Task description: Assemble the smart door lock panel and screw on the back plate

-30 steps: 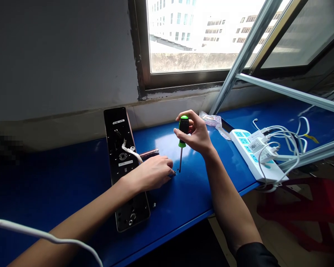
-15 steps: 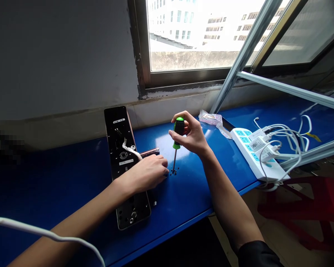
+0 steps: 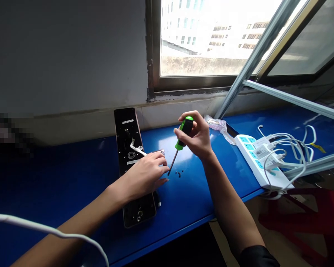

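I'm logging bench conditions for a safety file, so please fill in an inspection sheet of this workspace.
Surface: glossy blue tabletop
Work items: green-and-black screwdriver; long black panel; small dark pieces, probably screws, loose right of the screwdriver's tip
Clutter: plastic packet near the wall
Grips: right hand holds the screwdriver; left hand over the panel, contents unclear
Cables: white cables tangled by the power strip
Surroundings: window, metal frame, red stool

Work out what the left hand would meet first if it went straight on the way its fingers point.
The left hand would probably meet the screwdriver near its tip first, though depth is unclear.
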`<act>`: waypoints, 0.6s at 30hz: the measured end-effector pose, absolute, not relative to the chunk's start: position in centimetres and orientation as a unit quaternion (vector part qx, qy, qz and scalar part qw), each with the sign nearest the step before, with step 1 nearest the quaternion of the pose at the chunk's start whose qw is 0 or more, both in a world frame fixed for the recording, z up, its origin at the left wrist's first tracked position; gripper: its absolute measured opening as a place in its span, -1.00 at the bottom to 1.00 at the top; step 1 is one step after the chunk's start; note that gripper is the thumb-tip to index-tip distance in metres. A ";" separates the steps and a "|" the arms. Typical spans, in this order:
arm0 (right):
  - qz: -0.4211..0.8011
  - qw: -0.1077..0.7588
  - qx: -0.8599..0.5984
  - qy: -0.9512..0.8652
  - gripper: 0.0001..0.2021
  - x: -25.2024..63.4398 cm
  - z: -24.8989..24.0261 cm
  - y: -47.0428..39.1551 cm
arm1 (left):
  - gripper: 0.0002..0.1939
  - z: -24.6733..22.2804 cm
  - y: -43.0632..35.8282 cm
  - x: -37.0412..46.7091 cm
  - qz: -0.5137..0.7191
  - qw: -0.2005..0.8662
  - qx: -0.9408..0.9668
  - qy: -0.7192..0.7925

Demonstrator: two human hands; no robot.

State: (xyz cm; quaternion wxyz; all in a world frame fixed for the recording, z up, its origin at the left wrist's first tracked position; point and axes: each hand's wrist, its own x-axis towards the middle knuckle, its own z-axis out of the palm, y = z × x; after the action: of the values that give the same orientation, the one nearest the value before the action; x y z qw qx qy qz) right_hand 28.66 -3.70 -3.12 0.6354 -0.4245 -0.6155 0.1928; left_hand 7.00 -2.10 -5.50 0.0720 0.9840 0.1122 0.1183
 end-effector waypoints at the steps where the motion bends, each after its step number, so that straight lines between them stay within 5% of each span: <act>1: 0.181 0.651 -0.412 -0.611 -0.71 28.4 -2.7 -3.7 | -0.85 -5.3 -2.2 6.5 0.137 0.081 0.980 0.118; 12: 0.059 0.714 -0.309 -0.626 -0.72 25.4 -0.5 -3.3 | -0.85 -3.8 -3.8 1.9 0.260 0.176 0.935 0.164; 18: 0.108 0.620 -0.278 -0.726 -0.50 24.1 0.6 -5.1 | -0.93 -5.1 -4.7 0.3 0.295 0.229 0.898 0.233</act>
State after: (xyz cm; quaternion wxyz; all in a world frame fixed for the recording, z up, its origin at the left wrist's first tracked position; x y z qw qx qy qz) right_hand 24.09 -5.12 0.57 0.6197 -0.2785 -0.7257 0.1084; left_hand 0.29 -4.72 -5.10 0.2292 0.8978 0.2329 0.2953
